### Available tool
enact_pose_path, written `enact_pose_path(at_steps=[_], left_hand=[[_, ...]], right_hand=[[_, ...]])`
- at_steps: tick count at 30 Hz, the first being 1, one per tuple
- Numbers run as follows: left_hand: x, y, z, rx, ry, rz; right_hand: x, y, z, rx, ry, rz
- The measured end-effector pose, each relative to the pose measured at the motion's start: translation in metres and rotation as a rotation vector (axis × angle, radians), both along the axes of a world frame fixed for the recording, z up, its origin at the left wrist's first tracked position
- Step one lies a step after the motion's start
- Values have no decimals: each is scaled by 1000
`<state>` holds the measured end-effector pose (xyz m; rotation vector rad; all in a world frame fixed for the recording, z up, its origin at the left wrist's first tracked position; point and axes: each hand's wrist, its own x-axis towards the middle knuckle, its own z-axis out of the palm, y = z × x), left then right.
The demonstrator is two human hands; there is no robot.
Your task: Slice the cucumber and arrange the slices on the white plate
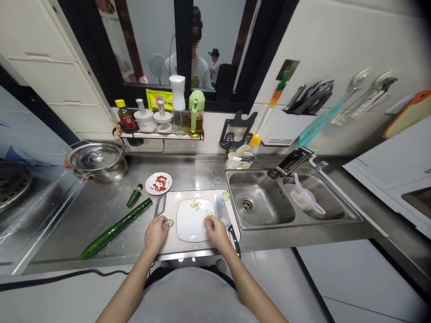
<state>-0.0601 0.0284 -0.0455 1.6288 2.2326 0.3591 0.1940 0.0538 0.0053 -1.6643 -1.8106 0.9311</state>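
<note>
My left hand (156, 235) pinches a few thin cucumber slices (170, 222) at the left edge of a white square plate (191, 231). Over the plate's right side, my right hand (216, 231) has its fingertips pinched on a cucumber slice (209, 212). A small fan of cucumber slices (195, 205) lies near the plate's far edge. Beneath the plate is a pale cutting board (171, 238). On the board's right side lies a kitchen knife (222, 215) with a black handle, and a cucumber end piece (226, 195) sits at the far corner.
Left of the board lie a long cucumber (116, 229) and a short cucumber piece (134, 198). Behind them are a small plate (148, 183) of chopped red bits and a lidded steel pot (112, 172). A double sink (262, 220) is at right; a seasoning rack (182, 137) hangs behind.
</note>
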Motion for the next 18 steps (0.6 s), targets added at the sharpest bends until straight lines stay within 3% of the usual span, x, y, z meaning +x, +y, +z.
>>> enact_pose_path(at_steps=[12,18], left_hand=[[-1,0,-7,60,-86,-12],[2,-3,-16,167,-143,22]], right_hand=[[-30,-8,-1,-48,69,72],[-37,-13,4,-66,72,132]])
